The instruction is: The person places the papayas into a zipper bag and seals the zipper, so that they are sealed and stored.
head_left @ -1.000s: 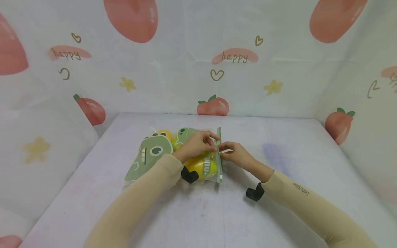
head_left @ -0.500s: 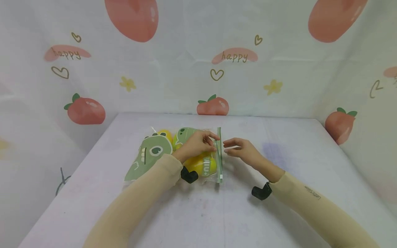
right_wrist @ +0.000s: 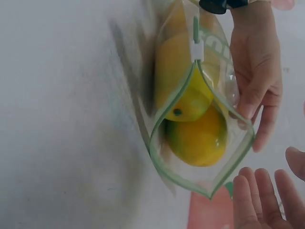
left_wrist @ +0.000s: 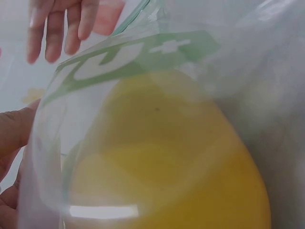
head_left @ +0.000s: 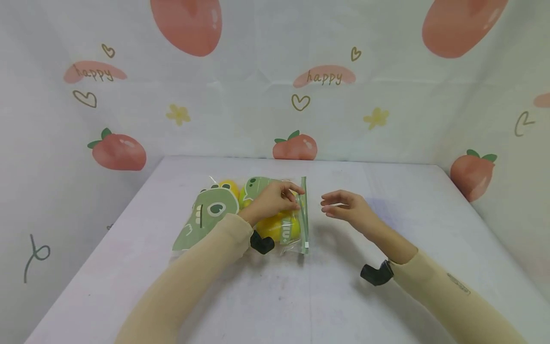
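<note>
A clear zip bag (head_left: 210, 215) with a green dinosaur print lies on the table, its green-edged mouth facing right. My left hand (head_left: 272, 198) reaches over it and pinches the film just behind the mouth. Seen from the right wrist, the mouth gapes in a diamond shape, with the white slider (right_wrist: 197, 51) at one end of the zip strip (right_wrist: 164, 167). Yellow-green fruit (right_wrist: 200, 138) fills the inside; one yellow piece (left_wrist: 171, 157) looms large through the film in the left wrist view. My right hand (head_left: 354, 210) hovers to the right of the mouth, fingers loosely extended, holding nothing.
The pale table (head_left: 283, 306) runs back to a white curtain (head_left: 253, 119) printed with peaches, hearts and flowers, which also hangs at both sides. Black wrist mounts (head_left: 377, 273) sit below each sleeve cuff.
My right hand has let go of the bag's zip edge and drawn away to the right. The left hand and the bag have stayed in place.
</note>
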`<state>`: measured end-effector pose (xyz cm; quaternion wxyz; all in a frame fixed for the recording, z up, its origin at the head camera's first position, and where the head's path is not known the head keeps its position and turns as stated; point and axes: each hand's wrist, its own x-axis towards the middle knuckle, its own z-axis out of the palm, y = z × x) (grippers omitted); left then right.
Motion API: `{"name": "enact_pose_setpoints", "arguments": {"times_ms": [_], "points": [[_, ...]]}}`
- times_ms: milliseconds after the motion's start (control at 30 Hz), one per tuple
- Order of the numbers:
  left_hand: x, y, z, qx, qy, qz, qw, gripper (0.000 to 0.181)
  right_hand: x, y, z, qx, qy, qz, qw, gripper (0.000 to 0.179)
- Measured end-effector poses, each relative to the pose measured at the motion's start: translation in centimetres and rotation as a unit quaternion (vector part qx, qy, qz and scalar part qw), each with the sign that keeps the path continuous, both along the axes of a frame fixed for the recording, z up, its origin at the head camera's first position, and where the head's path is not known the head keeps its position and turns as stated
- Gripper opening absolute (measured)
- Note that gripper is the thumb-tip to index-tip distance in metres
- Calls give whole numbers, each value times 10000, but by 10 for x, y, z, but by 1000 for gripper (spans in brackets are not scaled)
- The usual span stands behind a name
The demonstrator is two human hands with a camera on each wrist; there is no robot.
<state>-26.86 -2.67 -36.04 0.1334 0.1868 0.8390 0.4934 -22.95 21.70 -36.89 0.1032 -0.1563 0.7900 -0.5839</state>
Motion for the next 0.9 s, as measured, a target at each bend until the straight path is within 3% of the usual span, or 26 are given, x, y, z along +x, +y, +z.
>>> {"name": "enact_pose_setpoints", "arguments": {"times_ms": [433,700,900], "points": [[1,2,2,-92,35,24,9999,36,30,4,-11,-252,-335,191,9989,42],[1,2,3,-121,20,8,9999,35,48,-9,-29,-120,-1058,659,9921,38],[2,2,4,-68,4,13,10000,35,54,-21,-39,-229,-1420,955,9850,35]]}}
